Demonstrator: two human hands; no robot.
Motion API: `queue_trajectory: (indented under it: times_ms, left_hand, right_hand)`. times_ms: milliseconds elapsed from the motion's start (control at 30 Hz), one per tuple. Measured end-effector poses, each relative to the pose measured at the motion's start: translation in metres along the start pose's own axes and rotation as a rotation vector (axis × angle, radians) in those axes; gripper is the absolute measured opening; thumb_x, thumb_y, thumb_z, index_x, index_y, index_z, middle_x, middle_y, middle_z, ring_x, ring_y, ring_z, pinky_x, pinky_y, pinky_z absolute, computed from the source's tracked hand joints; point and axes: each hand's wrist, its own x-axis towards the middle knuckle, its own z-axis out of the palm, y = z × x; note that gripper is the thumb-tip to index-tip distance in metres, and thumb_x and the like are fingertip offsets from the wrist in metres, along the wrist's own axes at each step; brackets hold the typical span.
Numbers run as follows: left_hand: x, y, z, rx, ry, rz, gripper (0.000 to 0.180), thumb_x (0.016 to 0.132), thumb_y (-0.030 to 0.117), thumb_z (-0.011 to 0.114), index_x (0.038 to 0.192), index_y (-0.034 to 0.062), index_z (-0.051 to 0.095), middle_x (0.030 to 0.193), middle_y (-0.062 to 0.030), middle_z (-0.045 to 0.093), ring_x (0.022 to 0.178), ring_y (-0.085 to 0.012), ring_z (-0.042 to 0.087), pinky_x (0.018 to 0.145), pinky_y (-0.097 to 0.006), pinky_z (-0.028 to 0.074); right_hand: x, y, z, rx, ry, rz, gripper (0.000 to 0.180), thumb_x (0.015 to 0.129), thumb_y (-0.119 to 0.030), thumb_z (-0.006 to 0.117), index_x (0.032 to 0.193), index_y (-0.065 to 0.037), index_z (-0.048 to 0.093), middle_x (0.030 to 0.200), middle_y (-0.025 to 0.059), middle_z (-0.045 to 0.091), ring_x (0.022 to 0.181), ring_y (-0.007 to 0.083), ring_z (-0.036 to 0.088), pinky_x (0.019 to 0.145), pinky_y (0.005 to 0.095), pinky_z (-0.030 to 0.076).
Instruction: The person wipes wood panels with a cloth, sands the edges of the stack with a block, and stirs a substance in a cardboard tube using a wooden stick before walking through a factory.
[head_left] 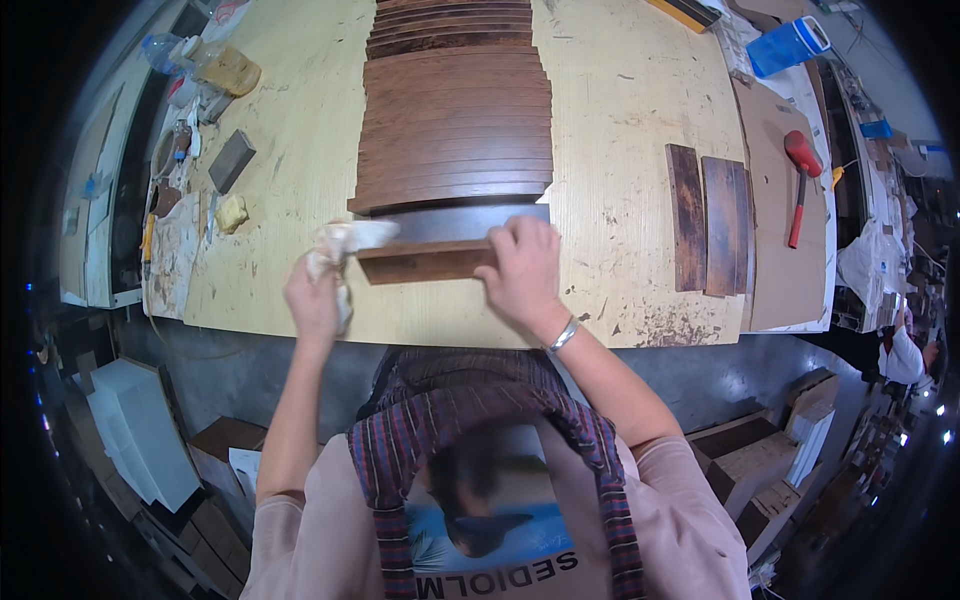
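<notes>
Near the front edge of the table, a brown wooden board (425, 266) stands tilted on its long side. My right hand (525, 268) grips its right end, thumb in front and fingers over the top edge. In my left hand (312, 300) is a bunched, stained white rag (345, 240), held closed at the board's left end; the rag is slightly blurred. Just behind lies a dark, smooth board (455, 222), partly covered by the rag and my right fingers. Beyond it, a long row of overlapping brown boards (455, 120) runs to the far edge.
On the right lie stained dark planks (724, 225), a cardboard sheet (775, 220), a red mallet (801, 155) and a blue container (788, 46). Left are a grey block (232, 161), a yellow sponge (232, 214) and a jar of amber liquid (225, 67). Wooden boxes (745, 445) stand below.
</notes>
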Motion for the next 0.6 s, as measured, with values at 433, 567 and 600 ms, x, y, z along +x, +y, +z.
queue_trajectory:
  times_ms: [433, 567, 600]
  left_hand:
    - [-0.014, -0.006, 0.039, -0.453, -0.16, -0.067, 0.057, 0.082, -0.004, 0.069, 0.135, -0.0005, 0.05, 0.101, -0.0017, 0.058, 0.084, -0.0097, 0.056, 0.075, -0.025, 0.048]
    - [-0.023, -0.018, 0.028, -0.529, -0.127, -0.048, 0.059, 0.081, -0.011, 0.067, 0.135, -0.0017, 0.047, 0.111, -0.005, 0.059, 0.095, -0.0133, 0.059, 0.083, -0.025, 0.05]
    - [-0.02, -0.013, 0.024, -0.506, -0.112, -0.026, 0.058, 0.082, -0.011, 0.066, 0.135, -0.002, 0.047, 0.111, -0.0051, 0.059, 0.095, -0.0134, 0.06, 0.083, -0.025, 0.05]
  right_hand:
    - [0.0, 0.012, -0.018, 0.153, -0.08, 0.264, 0.085, 0.054, -0.023, 0.092, 0.127, -0.004, 0.054, 0.127, 0.0202, 0.044, 0.12, 0.0391, 0.042, 0.102, 0.0463, 0.041]
    - [-0.002, 0.002, -0.03, -0.003, -0.161, 0.211, 0.075, 0.051, -0.025, 0.092, 0.117, -0.005, 0.06, 0.11, 0.0147, 0.049, 0.108, 0.0346, 0.046, 0.092, 0.0444, 0.043]
    - [-0.002, 0.0, -0.032, -0.068, -0.168, 0.19, 0.07, 0.051, -0.025, 0.091, 0.112, -0.006, 0.062, 0.106, 0.0133, 0.049, 0.105, 0.0335, 0.047, 0.09, 0.0438, 0.043]
